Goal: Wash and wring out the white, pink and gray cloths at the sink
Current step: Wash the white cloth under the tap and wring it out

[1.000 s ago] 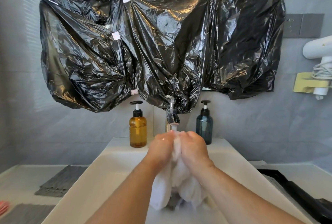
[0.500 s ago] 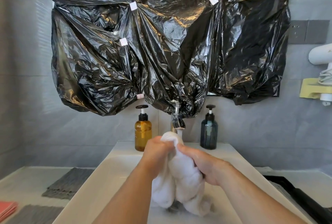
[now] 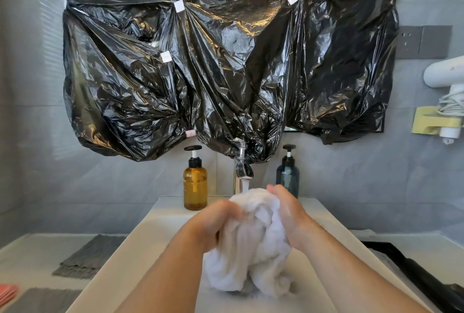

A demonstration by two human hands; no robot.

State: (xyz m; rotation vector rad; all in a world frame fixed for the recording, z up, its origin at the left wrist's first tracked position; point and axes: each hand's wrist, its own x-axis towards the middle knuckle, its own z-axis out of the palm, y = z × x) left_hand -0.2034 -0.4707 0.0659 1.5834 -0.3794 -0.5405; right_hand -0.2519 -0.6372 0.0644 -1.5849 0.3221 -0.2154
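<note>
Both hands are on the white cloth [image 3: 253, 245], over the middle of the sink [image 3: 140, 245], just under the tap [image 3: 242, 169], with water running.

Change: a second ago our fists were pressed together at the cloth's top, most of it hanging below. Half a second ago the right hand had dropped low on the right side. Now the right hand [image 3: 288, 214] is back up at the far side by the tap, with fingers curled over the bundle. The left hand [image 3: 216, 222] sits nearer and lower, clenched on the cloth's left fold. The hands are further apart and the cloth is bunched fat between them, its lower end resting on the basin floor near the drain.

We read that as alternating rub strokes, so we're still washing and see no twist to wring it yet.

The other cloths have not moved:
- One gray cloth [image 3: 93, 255] lies on the counter beside the sink's left rim.
- A second gray cloth [image 3: 42, 297] lies at the counter's front-left.
- The pink cloth [image 3: 7, 291] is at the counter's left edge.

So one of the three colours is in progress. The wring comes next, then pink and gray.
</note>
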